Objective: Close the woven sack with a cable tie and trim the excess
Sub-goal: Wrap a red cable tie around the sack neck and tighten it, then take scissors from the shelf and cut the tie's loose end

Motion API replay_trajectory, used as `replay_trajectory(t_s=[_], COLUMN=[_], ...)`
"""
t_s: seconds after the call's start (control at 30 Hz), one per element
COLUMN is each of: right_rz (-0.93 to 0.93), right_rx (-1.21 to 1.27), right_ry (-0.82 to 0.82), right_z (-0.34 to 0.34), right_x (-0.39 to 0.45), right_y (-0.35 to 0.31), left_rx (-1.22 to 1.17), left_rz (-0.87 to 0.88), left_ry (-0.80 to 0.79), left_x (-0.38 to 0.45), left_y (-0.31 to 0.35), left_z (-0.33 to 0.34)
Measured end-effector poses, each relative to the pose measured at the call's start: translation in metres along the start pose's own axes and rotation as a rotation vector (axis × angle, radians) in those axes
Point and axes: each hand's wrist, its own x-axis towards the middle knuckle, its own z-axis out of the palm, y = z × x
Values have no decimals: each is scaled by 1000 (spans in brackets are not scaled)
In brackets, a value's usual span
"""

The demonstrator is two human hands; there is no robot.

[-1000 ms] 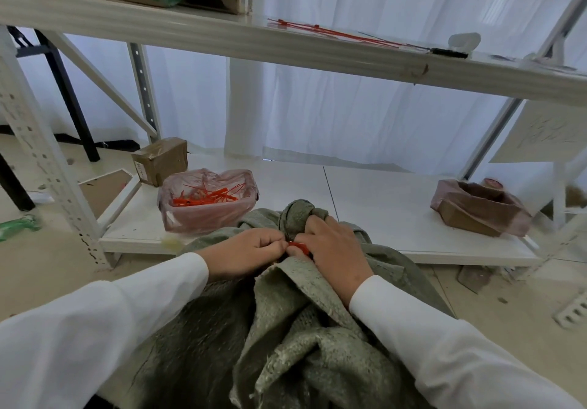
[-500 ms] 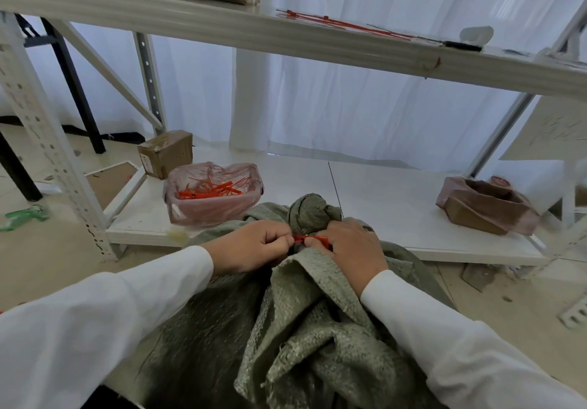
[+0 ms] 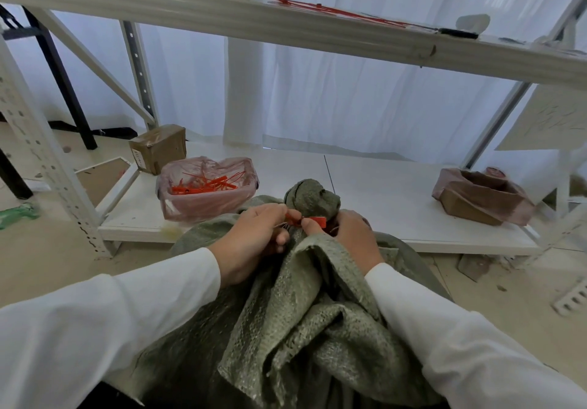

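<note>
A green woven sack [image 3: 298, 307] stands in front of me, its neck bunched into a knob [image 3: 313, 197] at the top. A red cable tie [image 3: 309, 220] runs around that neck. My left hand [image 3: 254, 237] pinches the tie's left end, fingers curled. On the tie's right side my right hand [image 3: 349, 237] grips the sack's neck, its thumb pressing against the tie's red head. The part of the tie behind the neck is hidden.
On the low white shelf [image 3: 381, 205] sit a pink bag of red tie offcuts [image 3: 206, 191], a small cardboard box [image 3: 158, 148] and a brown wrapped box [image 3: 479, 195]. Long red ties [image 3: 333, 11] and a black-handled tool [image 3: 457, 32] lie on the upper shelf. Metal uprights [image 3: 44, 160] flank the left.
The hands have drawn slightly apart, and more of the red tie shows between them. The view has tilted a little lower.
</note>
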Motion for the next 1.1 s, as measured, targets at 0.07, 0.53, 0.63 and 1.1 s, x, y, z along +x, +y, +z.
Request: replay_trajectory(t_s=[0.07, 0.53, 0.63, 1.1], right_rz=[19, 44, 17, -156], right_rx=[40, 160, -23, 79], right_ry=[-41, -397, -439, 698], right_z=[2, -26, -38, -190], right_x=[5, 7, 7, 137], right_y=[4, 3, -1, -49], left_rx=[-15, 424, 445, 910], left_rz=[-22, 81, 123, 172], left_ry=[-18, -130, -22, -424], left_x=[0, -3, 1, 29], left_y=[2, 13, 19, 18], left_z=[2, -20, -24, -60])
